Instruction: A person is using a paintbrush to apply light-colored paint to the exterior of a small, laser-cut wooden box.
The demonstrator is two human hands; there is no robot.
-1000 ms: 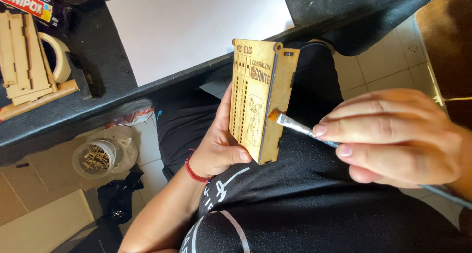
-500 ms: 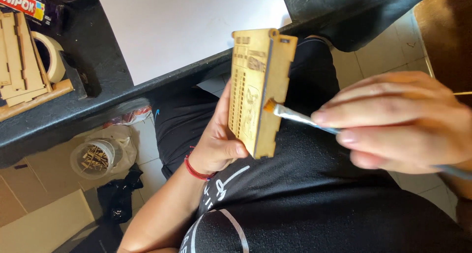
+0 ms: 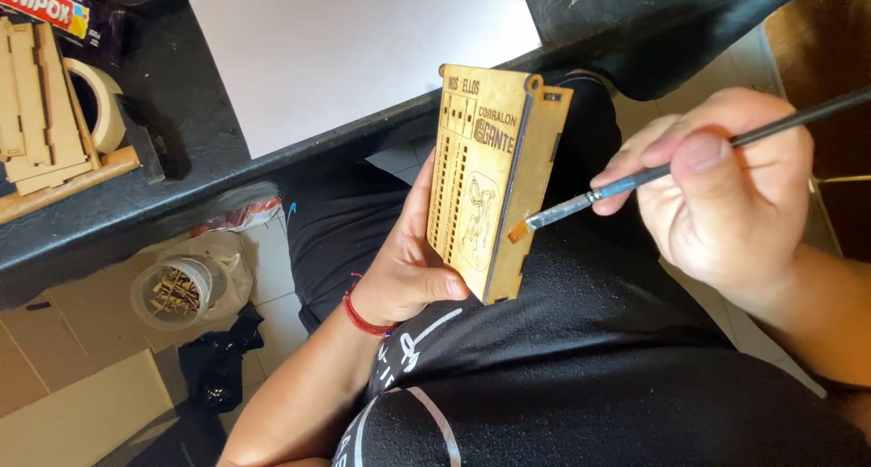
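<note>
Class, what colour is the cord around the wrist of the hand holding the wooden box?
Red; the cord circles the left hand's wrist, seen in the head view.

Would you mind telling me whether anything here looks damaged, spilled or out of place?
Nothing stands out. The left hand holds the wooden box upright and intact, and the right hand keeps the paintbrush tip at its side edge, with no drips visible.

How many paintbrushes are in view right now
1. The paintbrush is in the right hand, its tip at the side edge of the wooden box that the left hand holds. Others may lie outside the picture.
</note>
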